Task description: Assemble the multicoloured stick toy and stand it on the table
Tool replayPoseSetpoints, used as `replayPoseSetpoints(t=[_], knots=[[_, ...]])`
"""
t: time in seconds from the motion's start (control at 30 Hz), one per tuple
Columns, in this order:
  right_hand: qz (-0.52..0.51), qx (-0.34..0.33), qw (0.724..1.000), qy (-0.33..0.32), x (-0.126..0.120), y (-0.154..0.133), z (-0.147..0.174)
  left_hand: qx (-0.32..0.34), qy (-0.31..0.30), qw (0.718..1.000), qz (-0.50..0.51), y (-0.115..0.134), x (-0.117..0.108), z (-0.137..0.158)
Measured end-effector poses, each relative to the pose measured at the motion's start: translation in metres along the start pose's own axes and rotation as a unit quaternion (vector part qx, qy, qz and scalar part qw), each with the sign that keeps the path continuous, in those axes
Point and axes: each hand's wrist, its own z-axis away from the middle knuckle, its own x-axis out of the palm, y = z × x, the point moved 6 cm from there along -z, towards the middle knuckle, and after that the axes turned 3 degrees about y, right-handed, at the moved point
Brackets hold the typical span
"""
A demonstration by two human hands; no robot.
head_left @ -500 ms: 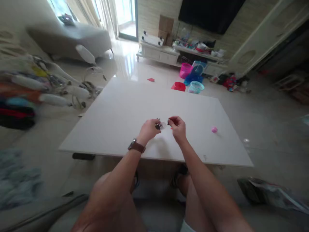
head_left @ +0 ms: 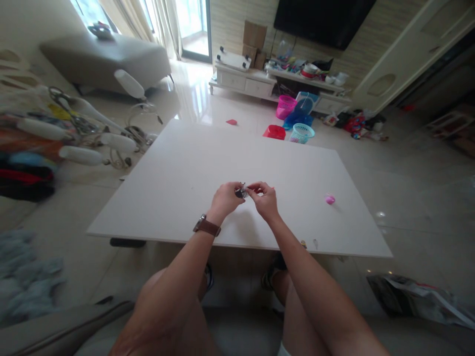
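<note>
Over the middle of the white table, my left hand (head_left: 226, 199) is closed around a small black-and-clear object (head_left: 241, 193) whose kind I cannot make out. Thin dark prongs stick up from its far side. My right hand (head_left: 265, 200) meets it from the right, thumb and fingers pinched together at the object's clear end. Whatever lies between those right fingertips is hidden. A bit of orange (head_left: 273, 188) shows just behind the right hand. On my left wrist is a watch with a brown strap (head_left: 208, 226).
The white table (head_left: 148, 198) carries a small pink item (head_left: 330, 199) at right. Near its front edge lie a small clear piece (head_left: 315, 243) and a small yellowish piece (head_left: 304, 244). Beyond it stand a red tub (head_left: 275, 132) and a turquoise basket (head_left: 302, 132).
My right hand has moved left, closing the gap to the object in my left hand. The small dark piece seen in the right fingertips before is now hidden. The left hand has barely shifted.
</note>
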Motion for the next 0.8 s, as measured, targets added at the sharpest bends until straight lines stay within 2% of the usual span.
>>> replayPoseSetpoints(t=[0.23, 0.37, 0.57, 0.8], knots=[[0.034, -0.017, 0.999, -0.004, -0.005, -0.009, -0.001, 0.001, 0.002, 1.000, 0.000, -0.001, 0.002, -0.001], [0.067, -0.013, 0.997, -0.029, -0.005, -0.005, -0.002, 0.000, 0.006, 1.000, 0.000, -0.003, 0.003, -0.001], [0.095, -0.052, 0.992, -0.068, 0.002, -0.008, -0.002, 0.001, 0.006, 1.000, 0.013, -0.007, 0.002, -0.002], [0.099, -0.079, 0.991, -0.043, -0.003, -0.019, -0.001, 0.006, 0.009, 0.999, 0.040, -0.010, 0.005, -0.005]])
